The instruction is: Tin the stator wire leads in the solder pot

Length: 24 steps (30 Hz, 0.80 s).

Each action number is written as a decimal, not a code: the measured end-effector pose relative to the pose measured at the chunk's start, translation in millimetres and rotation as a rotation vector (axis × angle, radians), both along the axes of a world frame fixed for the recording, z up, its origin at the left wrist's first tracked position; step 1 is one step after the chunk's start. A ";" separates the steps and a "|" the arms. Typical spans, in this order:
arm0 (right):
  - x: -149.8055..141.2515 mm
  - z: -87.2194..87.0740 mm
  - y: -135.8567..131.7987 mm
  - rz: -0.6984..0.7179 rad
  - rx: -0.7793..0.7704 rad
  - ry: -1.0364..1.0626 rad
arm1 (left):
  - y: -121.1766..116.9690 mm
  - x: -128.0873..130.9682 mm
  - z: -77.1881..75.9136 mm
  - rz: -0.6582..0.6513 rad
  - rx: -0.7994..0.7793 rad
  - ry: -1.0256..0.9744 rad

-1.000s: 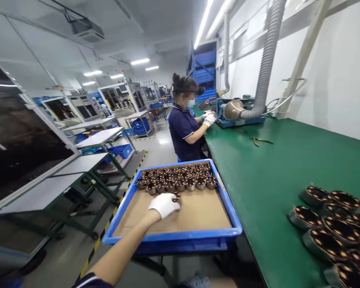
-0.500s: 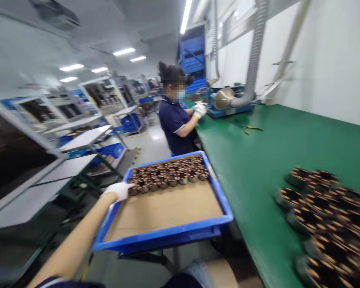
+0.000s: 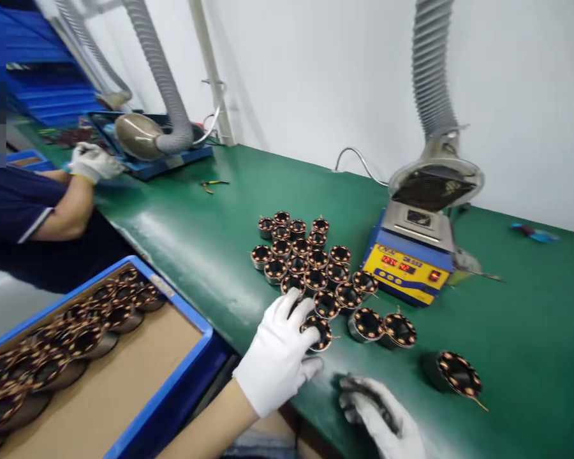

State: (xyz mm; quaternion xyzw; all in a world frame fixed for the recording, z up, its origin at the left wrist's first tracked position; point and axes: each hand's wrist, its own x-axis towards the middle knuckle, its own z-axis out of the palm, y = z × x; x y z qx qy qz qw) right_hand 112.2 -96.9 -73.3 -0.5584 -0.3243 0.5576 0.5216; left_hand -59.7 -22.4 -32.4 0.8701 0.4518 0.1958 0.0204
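Note:
My left hand [image 3: 277, 354], in a white glove, lies on the green bench [image 3: 196, 236] at the near edge of a cluster of several copper-wound stators [image 3: 310, 261]. Its thumb and fingers close round one stator [image 3: 319, 333] at the front of that cluster. My right hand [image 3: 380, 414], in a dark-stained white glove, rests low on the bench with its fingers curled; what they hold, if anything, I cannot make out. A single stator [image 3: 454, 375] lies apart to the right of it.
A blue tray [image 3: 172, 389] lined with cardboard holds more stators [image 3: 76, 325] at lower left. A yellow-and-blue heater unit [image 3: 409, 271] under an extraction hose [image 3: 430, 70] stands behind the cluster. A co-worker's gloved hand [image 3: 93, 162] works at far left. Pliers [image 3: 213, 185] lie on the bench.
My left hand has left the blue tray and come right onto the green bench among the stators. My view has swung right and down. My right hand has come into sight.

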 end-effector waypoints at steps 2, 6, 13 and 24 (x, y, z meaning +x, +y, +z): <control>7.1 0.5 0.9 -0.164 -0.052 0.147 | -0.8 16.0 -8.9 -0.051 0.037 0.055; 20.4 8.3 6.8 -0.204 -0.122 0.245 | -23.9 40.1 -29.1 -0.188 -0.042 -0.080; 32.6 22.7 5.0 -0.169 -0.081 -0.075 | -29.5 54.8 -29.9 -0.359 -0.259 -0.244; 83.5 73.7 -4.2 -0.525 0.612 -0.125 | -13.3 58.7 -11.6 -0.495 -1.259 -0.958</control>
